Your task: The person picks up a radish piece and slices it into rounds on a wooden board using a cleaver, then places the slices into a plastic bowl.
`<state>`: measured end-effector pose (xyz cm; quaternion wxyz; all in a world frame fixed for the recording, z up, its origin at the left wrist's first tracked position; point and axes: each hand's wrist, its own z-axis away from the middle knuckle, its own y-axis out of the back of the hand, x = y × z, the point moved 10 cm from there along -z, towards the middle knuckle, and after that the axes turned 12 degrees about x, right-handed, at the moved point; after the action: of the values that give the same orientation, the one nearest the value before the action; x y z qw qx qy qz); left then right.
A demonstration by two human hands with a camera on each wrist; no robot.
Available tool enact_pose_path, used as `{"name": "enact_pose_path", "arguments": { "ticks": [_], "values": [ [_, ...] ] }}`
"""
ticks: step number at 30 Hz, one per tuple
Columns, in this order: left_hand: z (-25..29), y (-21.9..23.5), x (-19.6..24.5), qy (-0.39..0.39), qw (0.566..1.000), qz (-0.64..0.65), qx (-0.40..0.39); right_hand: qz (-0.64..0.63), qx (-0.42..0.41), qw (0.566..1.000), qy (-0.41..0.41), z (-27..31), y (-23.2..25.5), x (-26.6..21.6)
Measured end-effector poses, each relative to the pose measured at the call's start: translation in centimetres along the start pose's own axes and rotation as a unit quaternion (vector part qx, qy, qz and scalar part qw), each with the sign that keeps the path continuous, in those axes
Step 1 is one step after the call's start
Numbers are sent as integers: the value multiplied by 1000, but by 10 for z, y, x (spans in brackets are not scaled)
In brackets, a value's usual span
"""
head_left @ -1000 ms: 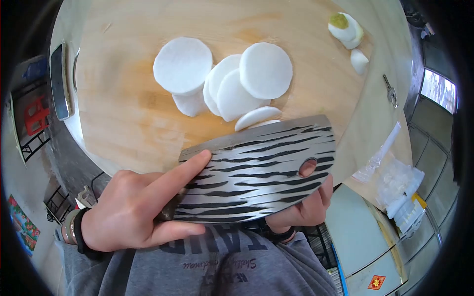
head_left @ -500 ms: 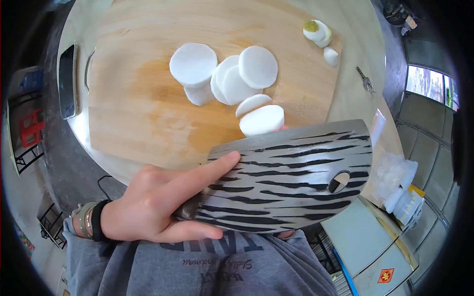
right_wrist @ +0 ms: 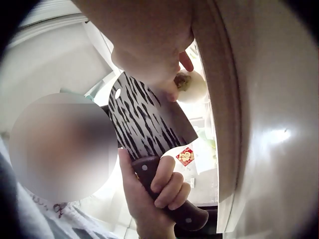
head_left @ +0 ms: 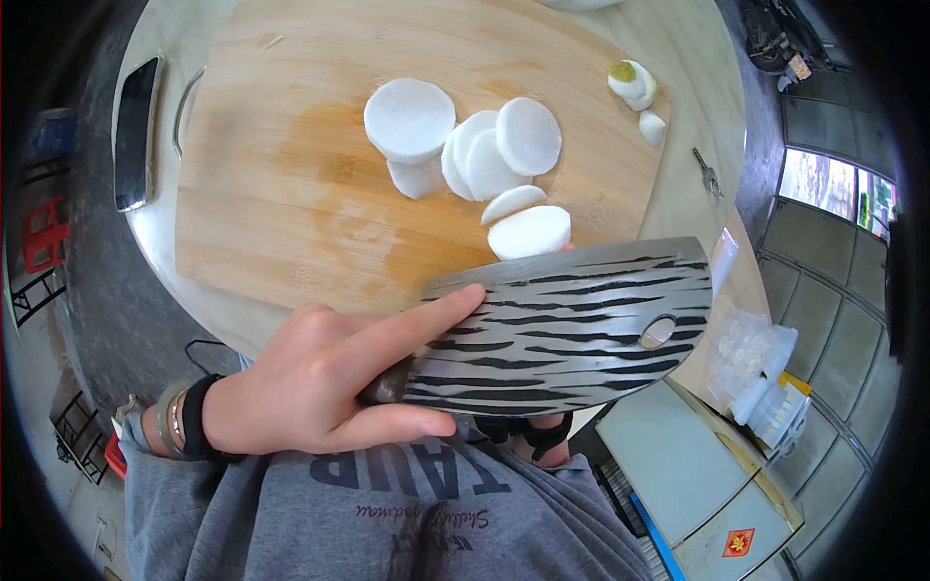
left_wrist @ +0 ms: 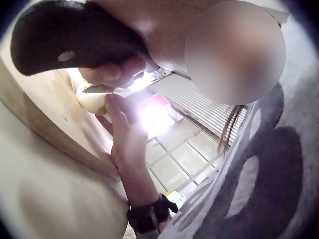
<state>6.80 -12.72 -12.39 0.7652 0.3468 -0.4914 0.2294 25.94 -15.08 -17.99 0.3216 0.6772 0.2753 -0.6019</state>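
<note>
My left hand (head_left: 325, 373) grips a cleaver (head_left: 572, 324) by its dark handle (right_wrist: 149, 172), index finger laid along the striped blade. The blade is tilted flat toward the head camera, its straight edge close by the cut white face of a radish piece (head_left: 531, 232). In the head view the blade hides most of my right hand. The left wrist view shows that right hand (left_wrist: 130, 134) holding the radish with its fingers and thumb. A thin slice (head_left: 513, 203) leans beside the cut face. Several round radish slices (head_left: 409, 121) lie overlapping farther back on the cutting board (head_left: 262, 213).
Two radish ends (head_left: 632, 84) and a small white bit (head_left: 652, 127) sit at the board's far right corner. A phone (head_left: 139, 134) lies left of the board, by its metal handle (head_left: 182, 111). Keys (head_left: 708, 174) and plastic bags (head_left: 741, 358) are to the right.
The cleaver has shifted right and off the radish piece, whose cut face now shows. My right hand, seen below the blade before, is now mostly hidden behind it.
</note>
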Motion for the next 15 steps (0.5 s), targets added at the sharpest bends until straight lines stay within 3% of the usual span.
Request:
{"name": "enact_pose_path", "arguments": {
  "ticks": [2,6,10,15],
  "values": [
    [-1,0,0,-8,1000,-6,4,17,-1,1000,24,0,-1,-4],
    [-3,7,8,-100,990,-13,101,48,0,997,67,-1,-1,-12],
    [-1,8,7,-100,989,-30,102,73,0,993,94,0,-2,-16],
    [6,7,-5,-6,999,-49,21,93,3,991,98,3,0,-15]
  ]
}}
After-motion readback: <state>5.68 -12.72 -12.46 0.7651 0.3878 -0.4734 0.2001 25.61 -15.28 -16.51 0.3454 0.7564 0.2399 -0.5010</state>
